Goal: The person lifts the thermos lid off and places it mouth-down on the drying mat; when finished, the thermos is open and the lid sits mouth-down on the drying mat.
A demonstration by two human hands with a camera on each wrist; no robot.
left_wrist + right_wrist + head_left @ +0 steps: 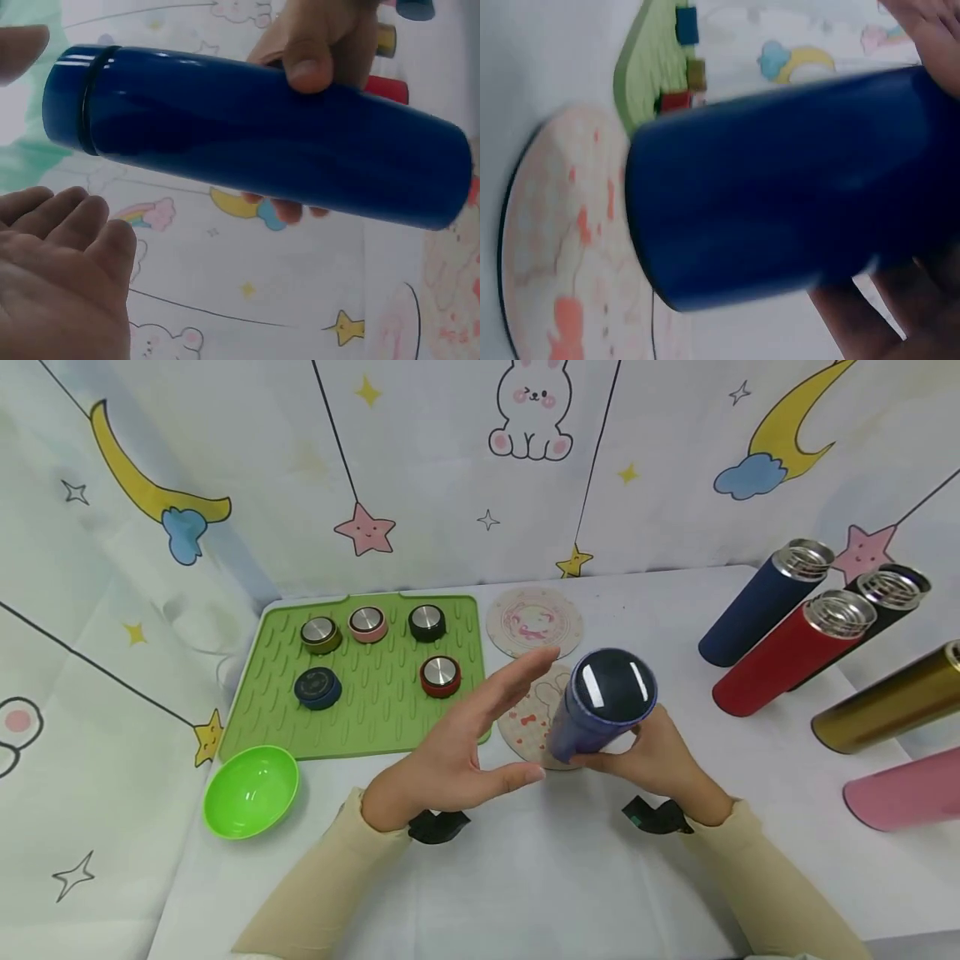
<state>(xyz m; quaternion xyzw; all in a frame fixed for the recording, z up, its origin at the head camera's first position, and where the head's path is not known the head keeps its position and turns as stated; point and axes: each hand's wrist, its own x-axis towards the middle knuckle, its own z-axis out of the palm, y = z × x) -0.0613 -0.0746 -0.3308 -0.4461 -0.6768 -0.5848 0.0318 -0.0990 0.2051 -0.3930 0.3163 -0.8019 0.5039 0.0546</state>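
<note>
My right hand (663, 756) grips a blue thermos flask (581, 727) round its side, thumb on the near face. The flask's cap (71, 97) is on, and its dark glossy top (615, 685) faces up toward the head camera. In the right wrist view the flask's base hangs over a round patterned coaster (562, 247), apart from it. To the left of the flask, my left hand (450, 747) is held with fingers straight and thumb spread, touching nothing. The left wrist view shows a gap between its fingers (109, 251) and the cap.
At left lies a green ridged mat (360, 727) bearing several flask lids, with a bright green bowl (251, 793) before it. Another coaster (535, 618) lies behind. Uncapped flasks stand at right, including blue (757, 610), red (787, 656), gold (885, 697) and pink (903, 789).
</note>
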